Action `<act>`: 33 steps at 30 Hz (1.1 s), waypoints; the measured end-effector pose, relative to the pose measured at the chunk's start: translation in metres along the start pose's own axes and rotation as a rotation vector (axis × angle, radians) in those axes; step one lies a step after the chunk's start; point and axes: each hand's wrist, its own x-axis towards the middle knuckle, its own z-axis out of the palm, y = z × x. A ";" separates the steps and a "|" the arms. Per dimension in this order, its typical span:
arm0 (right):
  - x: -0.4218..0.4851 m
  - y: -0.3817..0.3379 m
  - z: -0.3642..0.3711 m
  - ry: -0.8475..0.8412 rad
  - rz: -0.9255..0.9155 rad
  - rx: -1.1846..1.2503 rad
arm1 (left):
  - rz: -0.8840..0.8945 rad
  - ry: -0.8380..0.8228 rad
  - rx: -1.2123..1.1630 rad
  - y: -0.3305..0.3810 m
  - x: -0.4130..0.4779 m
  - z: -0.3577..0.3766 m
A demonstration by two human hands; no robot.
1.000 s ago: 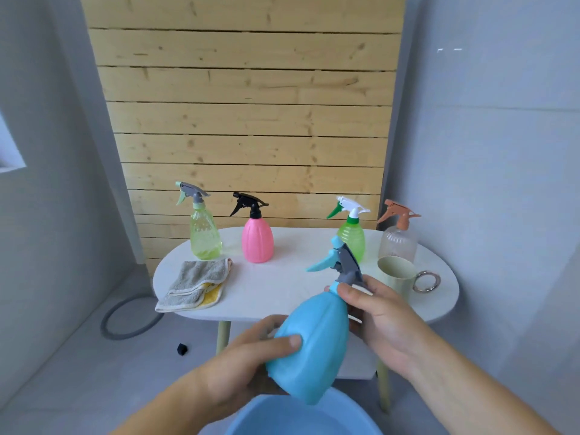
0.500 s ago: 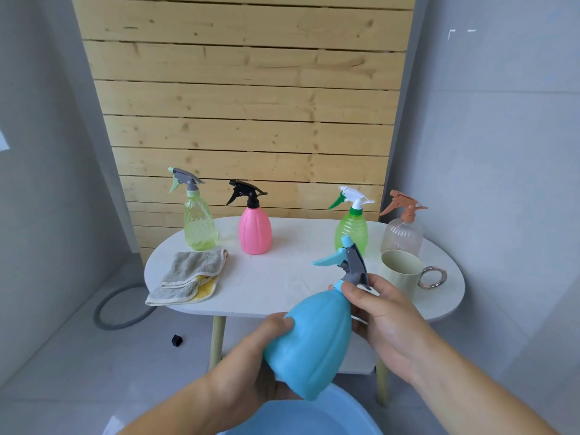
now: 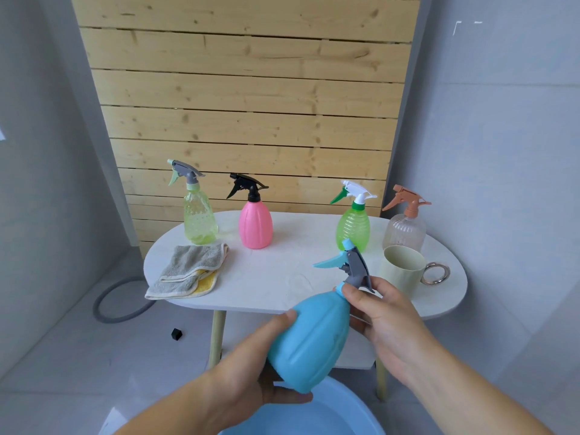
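A blue spray bottle with a grey and blue trigger head is tilted in front of me, above a blue basin. My left hand cups the bottle's body from below, thumb on its side. My right hand grips the neck just under the grey head, fingers curled round it.
A white oval table carries a yellow-green bottle, a pink bottle, a green bottle, a clear bottle with an orange head, a pale mug and a folded grey and yellow cloth. A hose ring lies on the floor.
The blue bottle has stayed in both hands, tilted about the same. My left thumb has shifted up the bottle's side. The view has tipped slightly downward.
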 end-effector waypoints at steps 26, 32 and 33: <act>0.017 -0.010 0.001 0.057 -0.038 -0.016 | 0.133 -0.119 0.314 -0.019 0.008 -0.018; 0.054 -0.017 0.013 0.214 -0.185 0.010 | 0.110 0.166 0.430 -0.030 0.012 -0.041; 0.062 -0.013 0.016 0.218 -0.172 0.031 | 0.107 0.184 0.422 -0.030 0.013 -0.045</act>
